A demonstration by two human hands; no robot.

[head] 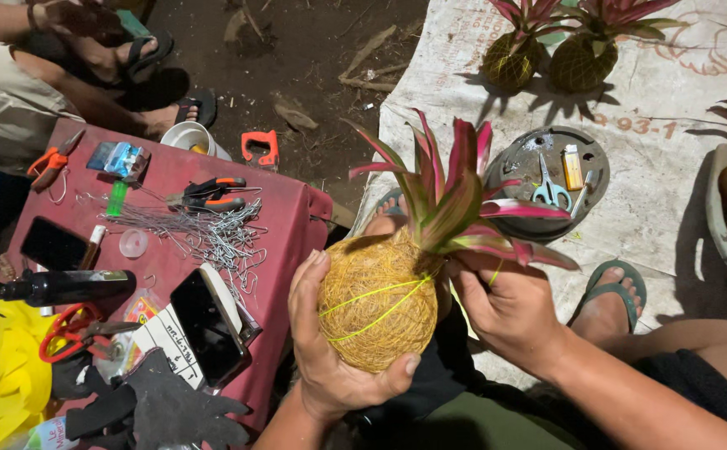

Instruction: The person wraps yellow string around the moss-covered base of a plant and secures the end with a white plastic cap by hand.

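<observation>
— Where is the fibre ball (377, 310) with the red-and-green plant (455, 196) sitting?

— Off the ground, just right of the red table (297, 218), held between both hands. The left hand (330, 342) cups it from the side nearest the table and from below: the thumb lies under the ball's lower edge, the fingers (307, 283) wrap up its flank, closed firmly on the fibre.

— And the other hand?

— The right hand (509, 312) presses against the ball's far side, away from the table, just under the leaves. Its fingers are curled and pinch a yellow-green string (380, 302) that crosses the ball's front in a few lines.

— What lies on the table?

— A heap of wire hooks (213, 233), pliers with orange grips (209, 194), a dark phone (207, 327) at the edge nearest the ball, red scissors (67, 332) and black gloves (159, 408).

— Beyond the ball, away from the table?

— A round grey lid (597, 158) on a pale mat, carrying small scissors (551, 190) and a lighter (573, 167).
</observation>
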